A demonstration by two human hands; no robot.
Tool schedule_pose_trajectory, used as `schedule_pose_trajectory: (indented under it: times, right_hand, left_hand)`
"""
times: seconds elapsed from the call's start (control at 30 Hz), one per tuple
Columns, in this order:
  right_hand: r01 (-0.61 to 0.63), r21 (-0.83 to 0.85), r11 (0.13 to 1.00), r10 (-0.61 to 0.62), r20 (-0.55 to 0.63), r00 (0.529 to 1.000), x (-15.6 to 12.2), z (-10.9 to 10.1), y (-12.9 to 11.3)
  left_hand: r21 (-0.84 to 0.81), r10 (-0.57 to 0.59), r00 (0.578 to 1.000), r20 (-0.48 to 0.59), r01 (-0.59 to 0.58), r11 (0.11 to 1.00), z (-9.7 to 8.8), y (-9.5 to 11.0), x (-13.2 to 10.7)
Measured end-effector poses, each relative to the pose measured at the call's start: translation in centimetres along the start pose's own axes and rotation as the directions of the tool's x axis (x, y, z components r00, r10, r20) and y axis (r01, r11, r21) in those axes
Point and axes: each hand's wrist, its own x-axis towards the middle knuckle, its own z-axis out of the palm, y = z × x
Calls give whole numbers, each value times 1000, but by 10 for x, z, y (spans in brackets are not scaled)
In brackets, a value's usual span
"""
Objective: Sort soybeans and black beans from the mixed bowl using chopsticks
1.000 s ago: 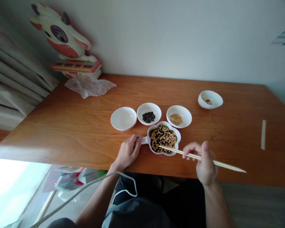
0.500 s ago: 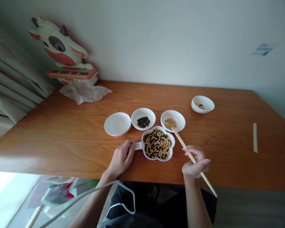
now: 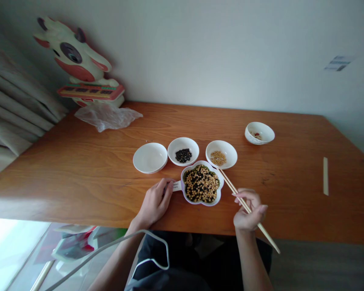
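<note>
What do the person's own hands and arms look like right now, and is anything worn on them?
The left hand and right hand look bare, without gloves. No sleeve shows on the left forearm or right forearm. A thin, pale grey cable crosses the left.

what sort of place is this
Probably a room in a home, though nothing settles it: a cow-shaped toy with a keyboard leans by the wall, a curtain hangs beside the wooden table.
</note>
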Motion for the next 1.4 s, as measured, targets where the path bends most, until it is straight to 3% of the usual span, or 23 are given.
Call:
schedule_pose_trajectory:
  times: [0.23, 0.87, 1.07, 1.27, 1.33, 1.4]
  right_hand:
    - [-13, 28, 1000, 10, 111, 994, -5, -5, -5]
    - [58, -48, 997, -46, 219, 975, -6, -8, 5]
    - [104, -45, 994, -89, 243, 966, -6, -6, 5]
    - [150, -36, 988, -134, 281, 950, -3, -2, 1]
    - [164, -37, 986, -147, 282, 948, -3, -3, 0]
    - [172, -38, 984, -155, 277, 948, -2, -3, 0]
  left_hand:
    - [-6, 0, 1000, 17, 0, 1000, -1, -1, 1]
    - [-50, -19, 1000, 21, 20, 999, -1, 1, 1]
    - [-104, -31, 999, -31, 27, 994, -7, -3, -9]
    - [46, 161, 983, 85, -165, 985, -19, -2, 1]
    - [139, 281, 950, 135, -299, 944, -21, 0, 7]
    - [277, 437, 889, 138, -458, 844, -22, 2, 9]
